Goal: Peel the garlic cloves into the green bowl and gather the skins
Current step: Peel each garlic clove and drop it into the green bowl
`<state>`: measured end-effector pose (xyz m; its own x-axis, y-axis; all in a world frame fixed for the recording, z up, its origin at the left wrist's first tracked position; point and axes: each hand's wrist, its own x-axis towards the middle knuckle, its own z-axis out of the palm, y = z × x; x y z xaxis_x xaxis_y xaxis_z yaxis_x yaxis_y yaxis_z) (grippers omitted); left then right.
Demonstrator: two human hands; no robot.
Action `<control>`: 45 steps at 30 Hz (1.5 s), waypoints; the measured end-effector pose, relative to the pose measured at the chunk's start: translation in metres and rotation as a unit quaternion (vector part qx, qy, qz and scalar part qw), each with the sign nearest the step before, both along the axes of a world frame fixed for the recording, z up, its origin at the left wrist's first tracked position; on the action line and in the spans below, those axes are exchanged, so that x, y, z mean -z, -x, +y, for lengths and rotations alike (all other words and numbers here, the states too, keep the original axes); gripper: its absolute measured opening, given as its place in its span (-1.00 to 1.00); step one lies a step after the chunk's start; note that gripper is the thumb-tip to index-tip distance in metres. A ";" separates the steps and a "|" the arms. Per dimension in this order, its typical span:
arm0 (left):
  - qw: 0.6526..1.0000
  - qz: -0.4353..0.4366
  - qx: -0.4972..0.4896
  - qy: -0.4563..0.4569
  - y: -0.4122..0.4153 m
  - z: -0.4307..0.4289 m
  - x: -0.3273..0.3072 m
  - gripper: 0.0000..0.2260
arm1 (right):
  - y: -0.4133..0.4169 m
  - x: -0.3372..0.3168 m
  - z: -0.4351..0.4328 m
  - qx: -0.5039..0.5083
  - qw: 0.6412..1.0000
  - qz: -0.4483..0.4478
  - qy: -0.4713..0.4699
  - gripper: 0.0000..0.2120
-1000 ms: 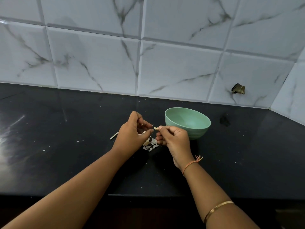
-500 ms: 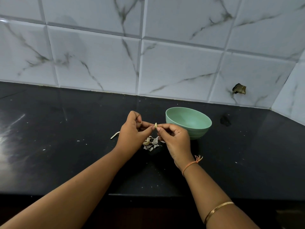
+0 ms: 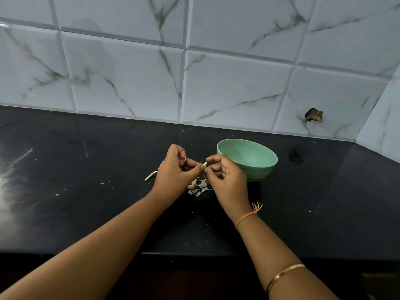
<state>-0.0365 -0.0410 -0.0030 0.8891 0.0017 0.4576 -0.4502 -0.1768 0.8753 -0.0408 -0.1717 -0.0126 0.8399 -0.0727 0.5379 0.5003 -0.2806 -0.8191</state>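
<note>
A small pale garlic clove (image 3: 204, 164) is held above the black counter, pinched between the fingertips of my left hand (image 3: 176, 172) and touched by the curled fingers of my right hand (image 3: 225, 178). Below the hands lies a little heap of white garlic skins and cloves (image 3: 197, 187). The green bowl (image 3: 249, 161) stands just right of my right hand, and no clove shows in the part of its inside that I can see.
A thin white garlic stem (image 3: 150, 175) lies on the counter left of my left hand. White specks of skin dot the black counter (image 3: 86, 191). The marble-tiled wall (image 3: 194, 83) rises behind, with a broken hole (image 3: 313, 115) at the right. The counter's front edge runs below my forearms.
Both hands have lifted a little and the right hand has turned palm-up, its fingers loosening. The clove now sticks up between the fingertips, more exposed than before.
</note>
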 end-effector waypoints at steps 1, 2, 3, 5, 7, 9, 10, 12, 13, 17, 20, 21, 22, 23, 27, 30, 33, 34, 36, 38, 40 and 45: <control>1.000 0.001 0.002 0.002 0.000 0.000 0.000 -0.66 | 0.000 0.001 0.000 0.000 1.000 -0.003 0.009 -0.78; 1.000 0.002 0.002 0.003 0.000 0.000 0.000 -0.66 | 0.000 0.001 0.000 0.003 1.000 -0.005 0.013 -0.80; 1.000 0.003 0.001 0.006 -0.001 0.001 0.001 -0.65 | 0.000 0.001 0.001 0.007 1.000 -0.006 0.016 -0.81; 1.000 0.005 0.001 0.008 -0.001 0.001 0.001 -0.64 | 0.001 0.001 0.001 0.014 1.000 -0.005 0.011 -0.86; 1.000 0.004 0.001 0.003 -0.001 0.000 0.001 -0.64 | 0.001 0.000 0.001 0.015 1.000 0.004 -0.006 -0.90; 1.000 0.004 0.006 -0.005 -0.001 0.000 0.001 -0.64 | 0.002 -0.001 0.001 0.013 1.000 0.016 -0.019 -0.91; 1.000 0.005 0.010 -0.006 0.000 -0.001 0.001 -0.64 | 0.002 -0.001 0.001 0.016 1.000 0.017 -0.018 -0.89; 1.000 0.007 0.007 -0.008 -0.001 -0.001 0.002 -0.64 | 0.002 -0.001 0.001 0.022 1.000 0.014 -0.006 -0.84; 1.000 0.007 0.000 -0.013 -0.002 -0.001 0.002 -0.64 | 0.002 -0.002 0.001 0.024 1.000 0.012 -0.002 -0.82; 0.999 0.008 -0.028 -0.022 -0.004 0.001 0.004 -0.65 | 0.003 -0.005 0.000 0.011 0.998 0.031 -0.047 -0.82; 0.999 0.007 -0.041 -0.011 -0.004 0.001 0.003 -0.65 | 0.003 -0.008 0.000 -0.010 0.993 0.057 -0.101 -0.82; 0.999 0.008 -0.035 -0.010 -0.004 0.001 0.004 -0.65 | 0.003 -0.008 0.000 -0.014 0.992 0.063 -0.110 -0.82; 1.000 0.011 -0.022 -0.009 -0.005 0.001 0.004 -0.65 | 0.003 -0.008 0.000 -0.018 0.991 0.068 -0.117 -0.82; 1.000 0.015 -0.009 -0.008 -0.005 0.001 0.004 -0.66 | 0.003 -0.008 0.000 -0.022 0.989 0.071 -0.125 -0.82; 1.000 0.016 0.021 0.004 -0.002 -0.001 0.002 -0.68 | 0.006 -0.011 0.000 -0.044 0.986 0.074 -0.141 -0.81; 1.000 0.006 0.024 -0.002 -0.001 -0.001 0.001 -0.68 | 0.008 -0.013 0.000 -0.056 0.985 0.075 -0.144 -0.83; 1.000 0.003 0.025 0.000 -0.001 -0.001 0.002 -0.68 | 0.008 -0.013 0.000 -0.055 0.984 0.080 -0.148 -0.84; 1.000 0.004 0.028 0.005 -0.001 -0.001 0.002 -0.67 | 0.008 -0.013 0.000 -0.054 0.984 0.082 -0.150 -0.84; 0.999 0.007 0.032 0.011 -0.001 -0.001 0.003 -0.67 | 0.007 -0.013 0.000 -0.052 0.983 0.084 -0.156 -0.84; 0.999 0.011 0.034 0.018 -0.001 0.000 0.003 -0.66 | 0.007 -0.013 0.000 -0.052 0.982 0.085 -0.159 -0.84; 0.999 0.017 0.036 0.025 -0.001 0.001 0.002 -0.66 | 0.007 -0.013 0.000 -0.057 0.981 0.089 -0.165 -0.85; 0.998 0.043 0.033 0.038 -0.004 0.002 0.002 -0.65 | 0.007 -0.013 0.000 -0.073 0.974 0.105 -0.189 -0.87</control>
<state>-0.0326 -0.0392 -0.0052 0.9248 -0.0269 0.3796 -0.3805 -0.0802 0.9213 -0.0474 -0.1719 0.0003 0.9447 -0.1036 0.3111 0.3225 0.1226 -0.9386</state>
